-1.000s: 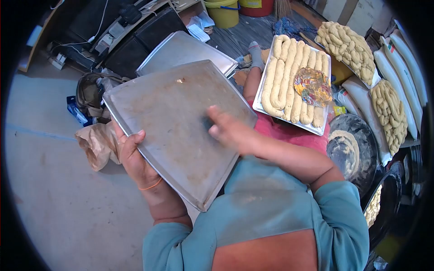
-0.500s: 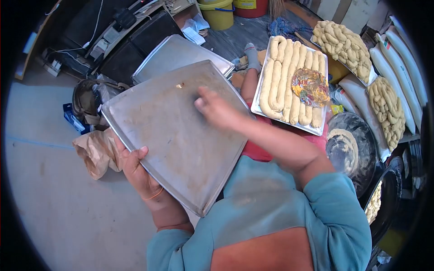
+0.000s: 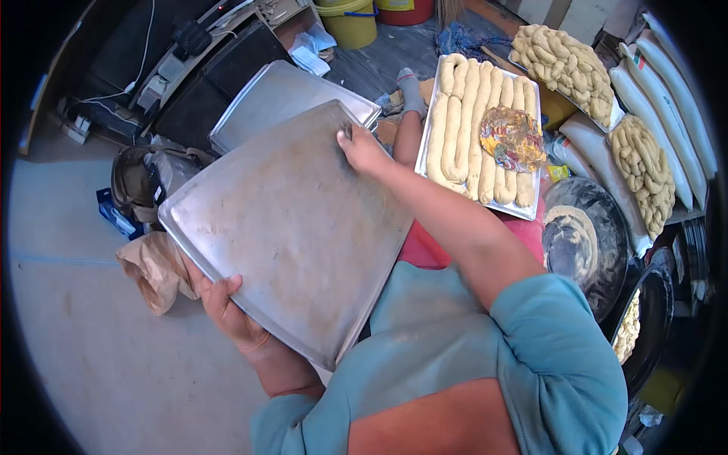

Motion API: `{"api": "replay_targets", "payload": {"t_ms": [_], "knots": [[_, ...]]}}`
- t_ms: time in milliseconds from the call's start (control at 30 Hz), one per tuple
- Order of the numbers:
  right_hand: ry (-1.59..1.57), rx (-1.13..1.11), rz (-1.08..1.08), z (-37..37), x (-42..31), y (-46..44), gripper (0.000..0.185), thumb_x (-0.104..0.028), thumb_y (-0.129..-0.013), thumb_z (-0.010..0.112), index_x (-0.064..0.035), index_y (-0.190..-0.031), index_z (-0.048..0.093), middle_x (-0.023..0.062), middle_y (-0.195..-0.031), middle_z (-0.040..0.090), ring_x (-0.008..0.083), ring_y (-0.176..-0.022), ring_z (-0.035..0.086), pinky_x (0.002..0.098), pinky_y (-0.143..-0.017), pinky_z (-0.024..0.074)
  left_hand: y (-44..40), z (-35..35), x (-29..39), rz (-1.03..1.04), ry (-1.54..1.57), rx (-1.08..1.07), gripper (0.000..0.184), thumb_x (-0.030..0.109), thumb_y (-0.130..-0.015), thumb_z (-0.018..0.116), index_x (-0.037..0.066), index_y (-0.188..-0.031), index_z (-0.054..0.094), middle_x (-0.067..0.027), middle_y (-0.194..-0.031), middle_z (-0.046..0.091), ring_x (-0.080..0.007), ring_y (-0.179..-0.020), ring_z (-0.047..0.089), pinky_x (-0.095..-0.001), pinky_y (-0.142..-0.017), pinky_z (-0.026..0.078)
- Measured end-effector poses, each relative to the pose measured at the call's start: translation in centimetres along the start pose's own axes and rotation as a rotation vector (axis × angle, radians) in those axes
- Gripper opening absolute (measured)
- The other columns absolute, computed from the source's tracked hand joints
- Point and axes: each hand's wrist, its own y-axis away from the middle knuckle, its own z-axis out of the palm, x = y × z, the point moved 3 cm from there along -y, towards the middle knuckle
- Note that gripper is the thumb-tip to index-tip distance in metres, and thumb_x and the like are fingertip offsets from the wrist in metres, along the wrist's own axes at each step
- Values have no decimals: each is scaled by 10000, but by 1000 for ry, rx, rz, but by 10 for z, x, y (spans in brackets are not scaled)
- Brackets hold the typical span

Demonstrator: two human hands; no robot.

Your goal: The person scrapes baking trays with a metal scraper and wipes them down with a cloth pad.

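A large, stained metal tray (image 3: 292, 235) lies tilted across my lap. My left hand (image 3: 227, 307) grips its lower left rim, thumb on top and fingers underneath. My right hand (image 3: 362, 150) is closed at the tray's upper right part; something small and dark shows at its fingertips, too hidden to name. Behind this tray rest more metal trays (image 3: 284, 102), stacked. To the right, a tray (image 3: 425, 155) bears long dough ropes (image 3: 459, 125), with a crumpled, colourful plastic wrapper (image 3: 512, 140) on top of them.
Braided dough (image 3: 565, 68) and another dough pile (image 3: 643, 174) sit by white sacks (image 3: 660, 106) at right. A black basin (image 3: 607, 250) holds floury residue. At left are a paper bag (image 3: 157, 269) and a backpack (image 3: 144, 178). A yellow bucket (image 3: 346, 26) stands at the back.
My right hand has moved up the tray towards its far edge. The small pale fleck on the tray no longer shows. My left hand keeps its hold, and the view has shifted slightly.
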Motion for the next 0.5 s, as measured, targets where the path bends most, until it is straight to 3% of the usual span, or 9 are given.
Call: {"api": "replay_targets", "payload": {"t_ms": [67,133,233,267,333,400,467,500], "knots": [[123,-4,-278,8,-33,42,588,-361,-980,439,72,-1371,365,306,-1374,405,391,-1300,394,429,-1095,300,0,-9,-5,7,-23,3,921,20,-598,530,0,-1466,223,-196,-1364,408,-320,-1239,435,-389,-1075,334],[171,-97,-465,25,-66,111,636,-381,-982,431,77,-1403,302,307,-1441,321,383,-1377,296,419,-1141,236,0,-11,-7,-35,-33,39,924,30,-598,527,2,-1468,218,-198,-1364,406,-320,-1241,433,-386,-1076,333],[227,-204,-421,36,-76,142,680,-413,-983,414,63,-1439,244,298,-1491,237,375,-1420,207,414,-1163,189,2,-12,-8,-47,-54,49,936,40,-601,523,12,-1479,200,-201,-1373,394,-326,-1241,430,-388,-1078,330],[241,-188,-317,34,-63,123,713,-436,-986,394,57,-1458,189,283,-1513,192,387,-1426,171,418,-1166,177,3,-12,-7,-40,-56,43,941,42,-603,521,16,-1484,193,-202,-1377,389,-329,-1241,430,-390,-1079,329],[125,86,-241,34,-3,65,660,-393,-962,458,102,-1377,324,344,-1372,392,409,-1322,375,457,-1100,299,4,-20,-7,-49,-67,56,960,43,-600,518,31,-1496,176,-205,-1391,375,-338,-1244,424,-398,-1085,320],[150,-7,-79,-4,39,27,553,-353,-959,469,70,-1314,446,312,-1226,542,405,-1168,529,429,-995,415,10,-25,-9,-48,-70,71,973,41,-596,516,43,-1504,166,-207,-1397,368,-341,-1246,423,-402,-1087,319],[185,140,-238,-34,66,21,449,-338,-958,472,20,-1213,565,270,-1079,625,411,-1009,607,434,-893,470,7,-27,-8,-29,-68,79,980,38,-592,513,52,-1508,164,-208,-1396,369,-341,-1245,424,-402,-1083,326],[151,154,-197,-55,66,20,366,-299,-954,491,-20,-1152,619,256,-1043,637,407,-971,616,441,-877,474,5,-25,-9,-24,-70,74,977,36,-591,514,50,-1505,169,-210,-1394,372,-338,-1246,426,-399,-1081,330]]}}
